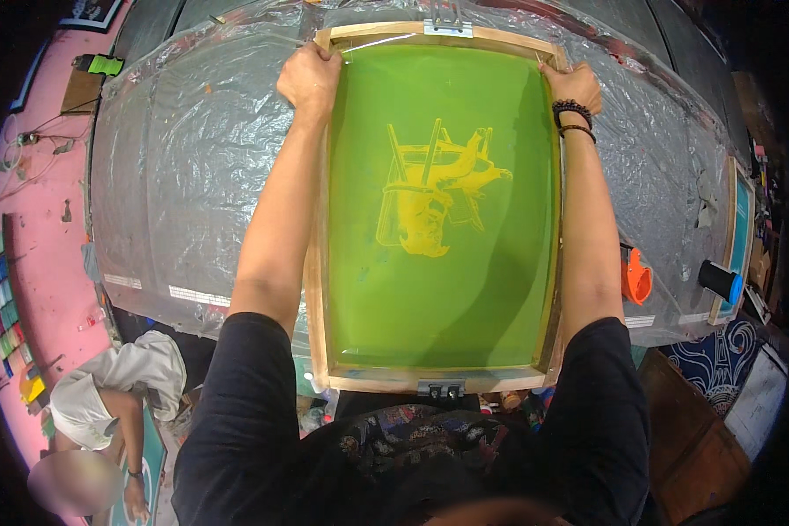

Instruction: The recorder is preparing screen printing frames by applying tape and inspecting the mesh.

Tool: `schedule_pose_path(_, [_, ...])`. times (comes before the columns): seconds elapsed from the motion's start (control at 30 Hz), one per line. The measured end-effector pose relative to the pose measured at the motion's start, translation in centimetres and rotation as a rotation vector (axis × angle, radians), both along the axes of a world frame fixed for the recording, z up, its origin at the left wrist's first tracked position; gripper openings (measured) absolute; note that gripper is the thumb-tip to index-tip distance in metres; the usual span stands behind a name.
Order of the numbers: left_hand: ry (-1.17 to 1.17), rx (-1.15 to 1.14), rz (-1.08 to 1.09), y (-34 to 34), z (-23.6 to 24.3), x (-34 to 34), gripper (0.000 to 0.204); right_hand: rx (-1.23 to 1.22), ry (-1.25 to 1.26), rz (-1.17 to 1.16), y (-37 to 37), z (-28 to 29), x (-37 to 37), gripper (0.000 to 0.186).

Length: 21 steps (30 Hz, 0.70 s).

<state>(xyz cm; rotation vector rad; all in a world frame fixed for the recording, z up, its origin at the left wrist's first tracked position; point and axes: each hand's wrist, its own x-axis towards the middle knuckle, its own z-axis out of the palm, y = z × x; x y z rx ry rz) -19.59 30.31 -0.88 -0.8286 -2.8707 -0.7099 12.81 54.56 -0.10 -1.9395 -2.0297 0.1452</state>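
Observation:
A screen printing frame [318, 289] of pale wood, strung with green mesh [412, 316], lies in front of me with its long sides running away from my body. On the mesh is a yellow stencil picture [430, 188] with stool-like legs and a figure. My left hand [311, 77] is closed at the frame's far left corner. At the far right corner my right hand [574, 88], with dark beads at its wrist, is closed too. A shiny clear strip shows along the far edge; whether my fingers also pinch it I cannot tell.
Wrinkled clear plastic [202, 167] covers the table. Metal hinge clamps [447, 28] sit at the frame's far edge, others [441, 388] at its near edge. An orange object [637, 277] and a blue-black cylinder [719, 281] are right. Lower left, another person's hand [137, 501] rests on a teal panel.

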Motion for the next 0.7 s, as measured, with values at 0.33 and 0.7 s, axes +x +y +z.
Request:
schedule_pose_path(0.33, [-0.057, 0.009, 0.057, -2.3, 2.2, 1.7, 0.025, -0.031, 0.08, -0.017, -1.9, 1.1, 1.5, 0.058])
schedule_pose_path(0.7, [-0.013, -0.029, 0.003, -0.4, 0.6, 0.3, 0.032, -0.056, 0.047, -0.011, -0.2, 0.7, 1.4, 0.055])
